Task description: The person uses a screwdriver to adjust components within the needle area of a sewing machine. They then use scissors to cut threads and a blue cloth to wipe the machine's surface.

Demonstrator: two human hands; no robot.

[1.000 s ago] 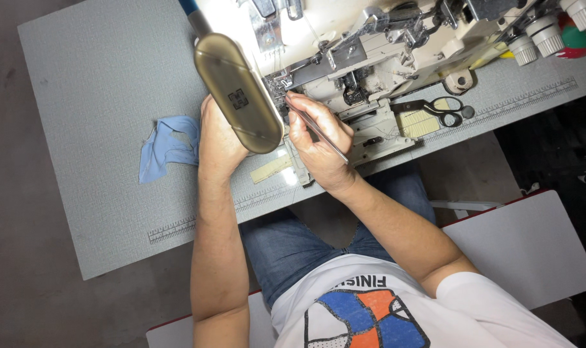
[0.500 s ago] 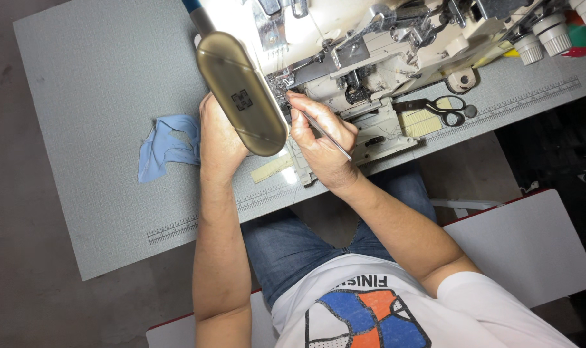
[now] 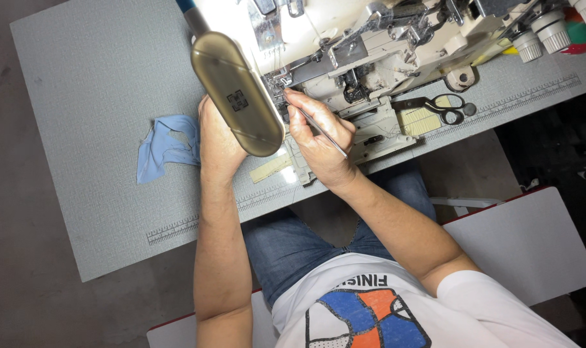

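Grey table: right hand point(image 3: 318, 145) pinches thin metal tweezers point(image 3: 320, 129), tips at needle area of cream sewing machine point(image 3: 370, 58), far edge. Left hand point(image 3: 219, 138) half-hidden behind lamp; grip unclear. I judge threading unfinished; blue fabric scrap point(image 3: 164, 147) unsewn, left.

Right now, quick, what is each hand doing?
Left hand: resting by the lamp head, fingers hidden, cannot be told.
Right hand: closed on thin tweezers.

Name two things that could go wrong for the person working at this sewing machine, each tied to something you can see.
1. The right hand works slim tweezers right at the needle area; fingers could be pricked if the machine started.
2. The lamp head hides most of the left hand, so its fingers may stray near the needles unseen.
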